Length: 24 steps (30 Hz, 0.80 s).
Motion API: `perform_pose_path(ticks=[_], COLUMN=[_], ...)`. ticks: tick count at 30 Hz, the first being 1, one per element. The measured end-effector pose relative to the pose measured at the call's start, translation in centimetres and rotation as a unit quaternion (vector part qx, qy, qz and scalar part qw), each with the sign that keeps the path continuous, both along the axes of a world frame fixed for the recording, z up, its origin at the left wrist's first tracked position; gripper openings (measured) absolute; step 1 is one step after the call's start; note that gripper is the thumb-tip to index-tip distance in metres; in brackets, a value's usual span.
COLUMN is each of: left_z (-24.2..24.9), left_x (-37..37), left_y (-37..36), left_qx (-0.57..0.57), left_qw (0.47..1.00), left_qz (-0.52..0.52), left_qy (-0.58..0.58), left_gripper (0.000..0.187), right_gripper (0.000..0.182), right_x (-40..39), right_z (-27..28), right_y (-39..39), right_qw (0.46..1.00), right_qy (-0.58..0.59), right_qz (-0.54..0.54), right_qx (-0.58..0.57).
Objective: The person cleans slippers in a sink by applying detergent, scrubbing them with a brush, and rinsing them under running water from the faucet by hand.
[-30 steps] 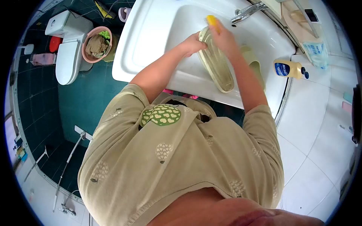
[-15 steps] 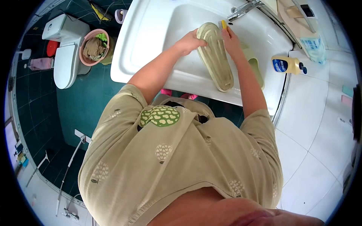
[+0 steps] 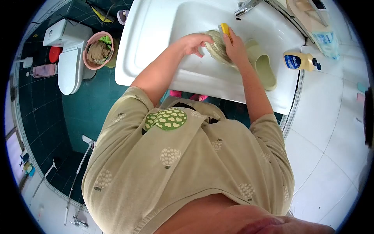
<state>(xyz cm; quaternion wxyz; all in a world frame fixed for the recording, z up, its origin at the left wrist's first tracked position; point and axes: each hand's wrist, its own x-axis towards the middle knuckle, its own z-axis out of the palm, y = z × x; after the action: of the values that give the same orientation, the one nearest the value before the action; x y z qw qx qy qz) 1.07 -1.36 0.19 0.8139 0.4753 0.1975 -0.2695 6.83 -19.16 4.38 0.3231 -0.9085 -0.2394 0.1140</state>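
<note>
My right hand (image 3: pixel 235 48) is closed round a small yellow brush (image 3: pixel 224 30) with pale bristles. Below it, a pale green slipper (image 3: pixel 219 47) is tilted over the sink, its far end partly hidden behind my right hand and forearm. At the slipper's left edge is my left hand (image 3: pixel 196 43), its fingers apart and the fingertips by the rim; whether they press on it is hard to tell. A second green slipper (image 3: pixel 266 72) lies in the white sink (image 3: pixel 156 50), to the right of my right forearm.
A chrome faucet (image 3: pixel 247 7) juts over the sink's far side. On the right ledge lies a cream bottle (image 3: pixel 300 61) with a blue label, near a wipes packet (image 3: pixel 326 43). Left are a toilet (image 3: pixel 69 70) and a pink basin (image 3: pixel 88 58) holding cloths.
The held slipper has turned and tilted, so its long sole no longer faces up to view. My left hand's fingers have spread, and the right hand with the brush has shifted slightly left and down.
</note>
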Motion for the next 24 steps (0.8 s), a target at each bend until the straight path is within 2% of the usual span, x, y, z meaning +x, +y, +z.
perform_pose_path(ticks=[1, 3, 4, 5, 6, 7, 9, 10, 12, 13, 15, 16, 17, 18, 19, 20, 21, 24], left_z=[0.4, 1.0, 1.2, 1.2, 0.9, 0.8, 1.1, 1.5, 1.7, 1.4, 0.3, -0.2, -0.8, 0.5, 1.2, 1.7, 2.1, 2.3], left_x=[0.0, -0.3, -0.6, -0.9, -1.4, -1.0, -0.7, -1.0, -0.4, -0.3, -1.0, -0.9, -0.9, -1.1, -1.3, -1.4, -1.3, -0.9], left_y=[-0.2, -0.3, 0.0, 0.1, -0.6, -0.9, -1.2, -1.3, -0.9, -0.8, -1.5, -1.4, -1.3, -1.2, -1.4, -1.5, -1.6, -1.9], left_qx=[0.021, 0.045, 0.063, 0.081, 0.078, 0.073, 0.067, 0.060, 0.051, 0.032, 0.010, 0.019, 0.027, 0.073, 0.074, 0.032, -0.012, -0.007], left_qw=[0.999, 0.997, 0.994, 0.989, 0.989, 0.990, 0.988, 0.990, 0.991, 0.987, 0.982, 0.984, 0.985, 0.980, 0.980, 0.984, 0.987, 0.988], left_qz=[-0.026, -0.060, -0.073, -0.089, -0.098, -0.068, -0.043, -0.051, -0.059, -0.095, -0.136, -0.124, -0.114, -0.147, -0.148, -0.123, -0.096, -0.098], left_qy=[0.002, 0.006, -0.042, -0.089, -0.082, -0.103, -0.129, -0.118, -0.113, -0.124, -0.128, -0.127, -0.123, -0.115, -0.115, -0.122, -0.129, -0.115], left_gripper=[0.049, 0.047, 0.049, 0.051, 0.051, 0.050, 0.049, 0.049, 0.049, 0.049, 0.049, 0.049, 0.050, 0.051, 0.051, 0.052, 0.053, 0.056], right_gripper=[0.055, 0.049, 0.049, 0.049, 0.048, 0.048, 0.050, 0.050, 0.053, 0.053, 0.050, 0.050, 0.050, 0.050, 0.050, 0.049, 0.049, 0.049], right_x=[-1.2, -3.8, -3.5, -2.8, -3.2, -2.3, -0.1, 0.0, 0.5, -0.8, -5.3, -5.2, -5.2, -5.2, -3.4, -0.3, 0.7, -0.2], right_z=[0.0, -0.1, 1.0, 2.5, 3.2, 2.3, -1.3, -3.3, -6.1, -4.5, 1.2, 1.8, 2.2, 2.5, 0.4, -3.4, -3.4, -4.5], right_y=[0.9, 2.2, 2.4, 2.3, 1.6, 0.4, -2.9, -4.1, -5.7, -4.1, 1.4, 1.4, 1.2, 0.7, -1.8, -5.8, -6.8, -6.1], right_qw=[1.000, 0.987, 0.987, 0.998, 0.992, 0.992, 0.998, 0.998, 0.994, 0.995, 1.000, 1.000, 0.999, 0.994, 0.994, 0.995, 0.990, 0.994], right_qy=[0.000, -0.094, -0.094, -0.013, 0.076, 0.076, 0.012, 0.010, -0.083, -0.081, 0.007, 0.004, 0.027, 0.051, 0.052, 0.064, 0.075, 0.049], right_qz=[0.000, 0.111, 0.111, 0.058, -0.001, -0.001, -0.047, -0.049, -0.029, -0.031, 0.015, 0.015, 0.010, 0.003, 0.002, -0.057, -0.115, -0.098], right_qx=[0.000, 0.069, 0.069, -0.018, -0.105, -0.105, 0.027, 0.026, 0.060, 0.055, 0.004, 0.009, -0.042, -0.095, -0.093, -0.059, -0.026, -0.001])
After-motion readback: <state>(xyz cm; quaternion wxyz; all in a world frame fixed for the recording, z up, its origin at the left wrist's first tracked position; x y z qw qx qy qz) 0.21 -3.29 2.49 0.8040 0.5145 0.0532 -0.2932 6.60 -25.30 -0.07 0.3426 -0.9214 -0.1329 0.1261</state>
